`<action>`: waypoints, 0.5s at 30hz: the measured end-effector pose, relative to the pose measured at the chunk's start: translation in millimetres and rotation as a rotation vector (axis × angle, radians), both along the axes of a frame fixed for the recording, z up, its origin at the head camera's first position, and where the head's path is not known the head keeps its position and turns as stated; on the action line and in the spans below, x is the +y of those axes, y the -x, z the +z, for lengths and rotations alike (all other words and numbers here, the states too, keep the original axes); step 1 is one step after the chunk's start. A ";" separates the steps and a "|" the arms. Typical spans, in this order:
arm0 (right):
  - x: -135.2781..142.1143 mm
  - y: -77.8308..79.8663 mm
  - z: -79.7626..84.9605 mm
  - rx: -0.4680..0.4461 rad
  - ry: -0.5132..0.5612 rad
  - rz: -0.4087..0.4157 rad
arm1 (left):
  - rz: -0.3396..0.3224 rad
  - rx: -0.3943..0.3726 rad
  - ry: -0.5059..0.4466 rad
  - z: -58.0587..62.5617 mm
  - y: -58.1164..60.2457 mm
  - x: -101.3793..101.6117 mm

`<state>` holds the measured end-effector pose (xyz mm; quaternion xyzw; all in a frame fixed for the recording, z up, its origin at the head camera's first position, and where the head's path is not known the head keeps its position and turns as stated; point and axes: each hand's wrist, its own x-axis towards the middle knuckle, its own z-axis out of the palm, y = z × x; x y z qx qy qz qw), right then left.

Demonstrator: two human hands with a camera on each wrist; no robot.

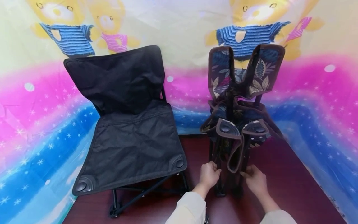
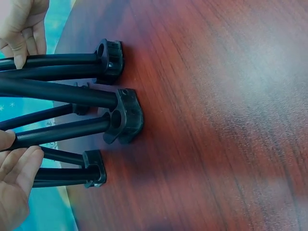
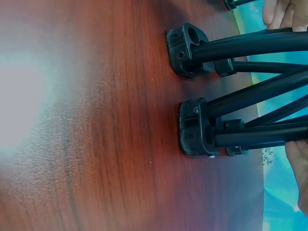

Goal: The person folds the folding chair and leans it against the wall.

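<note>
Two chairs: we see a black chair (image 1: 134, 133) on the left and a patterned chair (image 1: 236, 115) on the right, apart from each other on a dark red worktop (image 1: 279, 171).
Black chair: spread open, its seat flat and its backrest stretched wide, with round caps (image 1: 179, 163) at the front corners of the seat.
Patterned chair: upright and partly folded, its dark leaf-print fabric edged in brown; the backrest bends into a V and the seat sags in folds between the front corners.
Legs (image 2: 62, 133): black tubes drawn close together under that seat, ending in black feet (image 2: 129, 118) on the worktop.
Left hand (image 1: 209, 175): its grip is closed round a front leg of the patterned chair, on the left side, low down.
Right hand (image 1: 255, 180): its grip pinches the opposite front leg between thumb and fingers, at about the same height.
Sleeves (image 1: 188, 208): pale, on both forearms.
Backdrop (image 1: 187, 53): a pink, blue and cream cloth behind the chairs, printed with bears (image 1: 247, 34) in striped tops.
</note>
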<state>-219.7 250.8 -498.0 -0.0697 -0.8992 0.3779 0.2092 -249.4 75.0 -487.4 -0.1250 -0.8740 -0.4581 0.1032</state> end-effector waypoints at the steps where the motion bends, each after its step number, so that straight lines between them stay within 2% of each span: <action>1: 0.1 1.4 0.3 -0.006 0.002 0.006 | 0.000 0.004 0.000 0.3 1.1 -0.1; 9: -1.0 10.3 -0.5 -0.009 0.002 -0.004 | 0.008 0.010 -0.005 -0.5 7.7 0.8; 15: -3.8 15.1 0.6 -0.016 0.036 -0.005 | 0.041 0.040 0.033 -0.5 13.0 1.8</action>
